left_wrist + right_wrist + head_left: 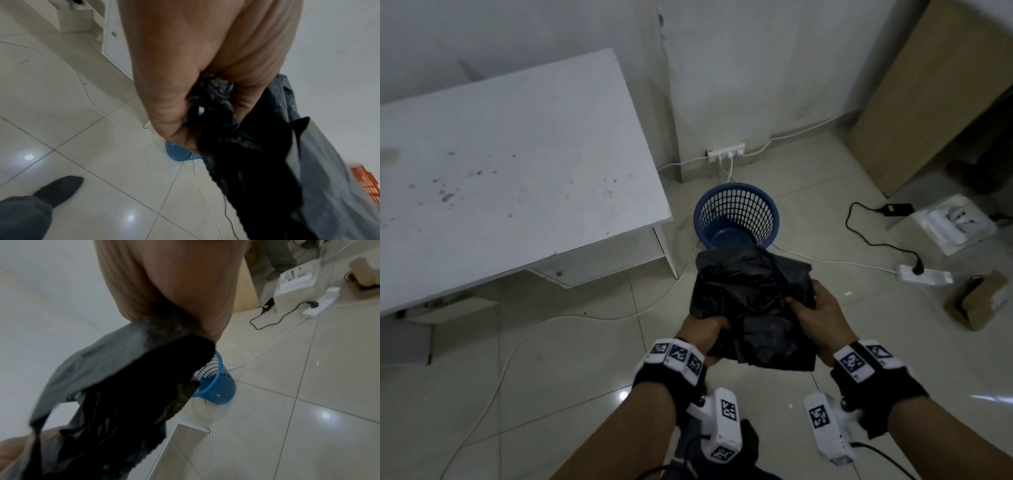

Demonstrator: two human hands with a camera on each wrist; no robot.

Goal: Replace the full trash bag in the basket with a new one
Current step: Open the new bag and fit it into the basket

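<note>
- Both hands hold one crumpled black bag (pixel 751 305) at mid-frame in the head view, above the floor and nearer the camera than the blue basket (pixel 736 216).
- Left hand (pixel 703 334): fingers curled round a bunched fold at the bag's lower left. The left wrist view confirms plastic gathered inside the fist.
- Right hand (pixel 822 311): fingers and thumb pinch the bag's right edge; grip closed on the plastic.
- Basket stands upright on the tiles at upper centre, unlined, its mesh wall and base visible. Judged: the full bag is already out and this one is the replacement, not yet opened.
- Recommended practice: find the mouth seam, separate the two layers with the thumbs, spread the hands apart, then lower the bag in and fold the rim over the basket's lip all round.
- Risk: the film is bunched and layers may cling; whether the mouth or the closed end faces the basket cannot be told.
- Edges: white table (pixel 517 164) corner lies just left of the basket; wall behind.
- Cables (pixel 873 240) and a power strip (pixel 924 274) lie on the floor right of the basket, one cord passing beside its base.
- Open floor lies between the person and the basket, in the lower frame; approach from there.
</note>
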